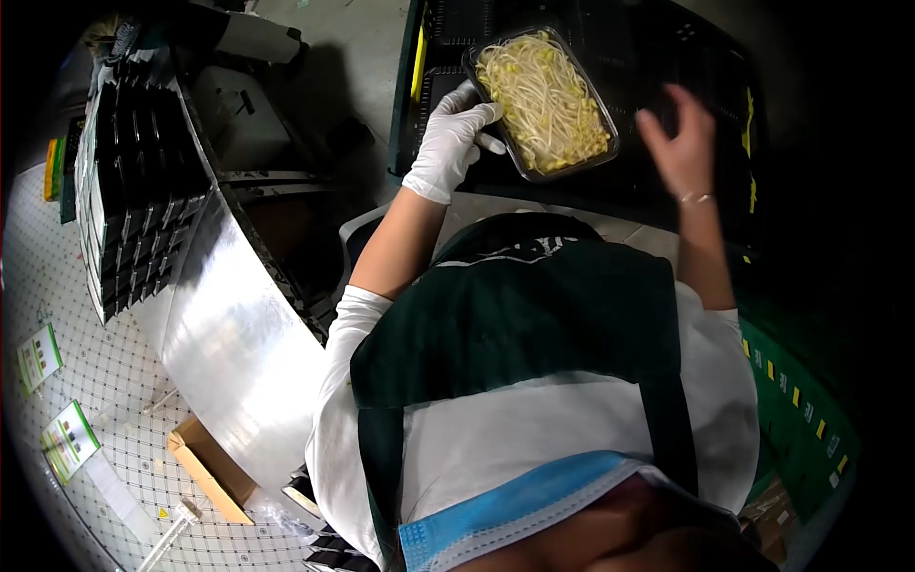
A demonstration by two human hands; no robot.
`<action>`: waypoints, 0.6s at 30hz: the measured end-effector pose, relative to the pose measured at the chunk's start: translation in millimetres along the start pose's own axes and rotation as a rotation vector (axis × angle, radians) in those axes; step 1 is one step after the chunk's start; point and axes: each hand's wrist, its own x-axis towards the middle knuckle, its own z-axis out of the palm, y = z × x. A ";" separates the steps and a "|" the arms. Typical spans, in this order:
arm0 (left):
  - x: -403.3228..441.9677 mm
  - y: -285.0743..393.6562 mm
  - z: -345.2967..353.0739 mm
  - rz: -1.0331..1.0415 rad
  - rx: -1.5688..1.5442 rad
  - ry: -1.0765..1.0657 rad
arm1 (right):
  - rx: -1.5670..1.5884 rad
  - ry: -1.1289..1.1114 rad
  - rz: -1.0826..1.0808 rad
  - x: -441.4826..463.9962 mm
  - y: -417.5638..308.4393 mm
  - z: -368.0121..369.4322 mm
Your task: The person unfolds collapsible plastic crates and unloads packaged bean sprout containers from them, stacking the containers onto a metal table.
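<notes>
My left hand (459, 139), in a white glove, grips the near left edge of a clear plastic tray of bean sprouts (545, 100). The tray is tilted and held above a large black crate (610, 38). Pale stems and yellow heads fill it. My bare right hand (682, 143), with a thin bracelet at the wrist, is to the right of the tray and apart from it. Its thumb and fingers are spread and slightly blurred, with nothing in them.
Stacked black trays (143, 191) stand on the left beside a shiny metal surface (229, 334). Lower left are a cardboard box (212, 467) and printed labels (70, 440) on a gridded surface. A green crate (801, 410) with yellow marks stands at my right.
</notes>
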 end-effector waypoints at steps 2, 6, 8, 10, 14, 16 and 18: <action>2.5 -8.1 -0.2 -0.005 0.002 0.049 | -0.500 -0.180 0.377 19.0 69.6 9.2; -4.5 -17.7 -0.7 -0.092 -0.119 -0.108 | -0.537 -0.513 0.622 36.9 67.9 29.3; -16.6 -33.7 2.4 -0.120 -0.166 -0.203 | -0.467 -0.404 0.560 34.0 77.1 15.2; -31.4 -32.3 2.8 -0.200 -0.155 -0.250 | -0.204 -0.136 0.317 42.7 60.1 -16.9; -29.4 -43.0 4.5 -0.312 -0.306 -0.262 | 0.218 0.324 -0.155 32.9 -15.4 -72.2; -28.4 -43.3 7.4 -0.253 -0.373 -0.285 | 0.176 0.496 -0.210 14.0 -49.5 -54.4; -21.0 -50.2 8.1 -0.219 -0.387 -0.277 | 0.644 0.359 -0.194 -10.5 -51.6 -7.7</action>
